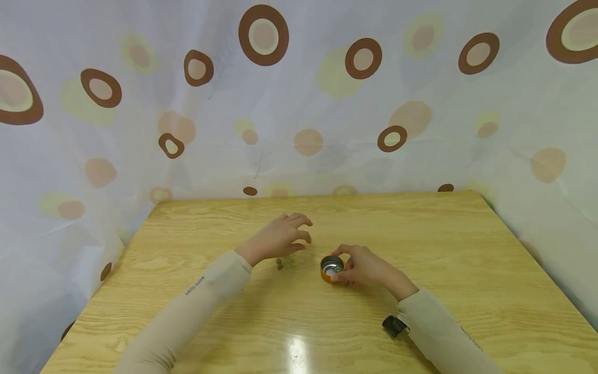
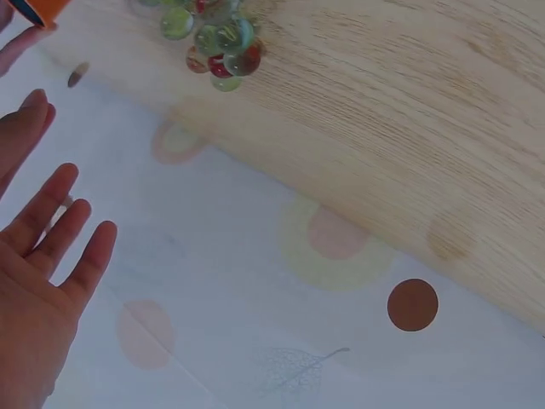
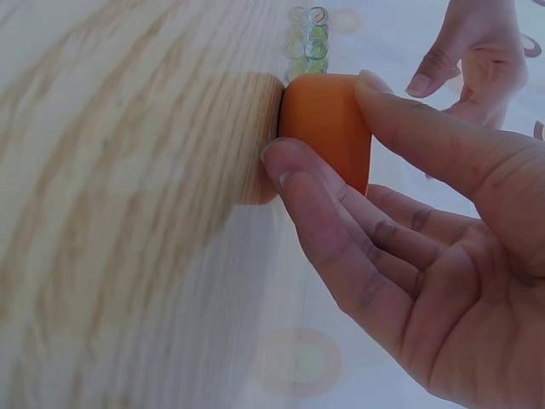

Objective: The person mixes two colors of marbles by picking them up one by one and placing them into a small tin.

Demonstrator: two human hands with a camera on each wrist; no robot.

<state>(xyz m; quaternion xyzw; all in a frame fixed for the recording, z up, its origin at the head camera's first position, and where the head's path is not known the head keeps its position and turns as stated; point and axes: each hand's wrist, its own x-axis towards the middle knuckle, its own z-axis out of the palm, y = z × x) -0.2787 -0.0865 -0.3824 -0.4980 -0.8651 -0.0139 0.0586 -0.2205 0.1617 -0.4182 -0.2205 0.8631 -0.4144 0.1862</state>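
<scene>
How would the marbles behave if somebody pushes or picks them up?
The marbles look round and rest on the flat wooden table, so they would likely roll and scatter when pushed. Their glossy, glass-like surfaces suggest they may be slippery to pinch.

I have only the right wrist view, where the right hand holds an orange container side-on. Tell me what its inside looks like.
Observer: In the head view, the orange container shows a shiny, silvery inside.
Operator: Now check the marbles beyond it; I make out only clear and greenish ones.
Observer: The left wrist view shows red among them as well.
</scene>
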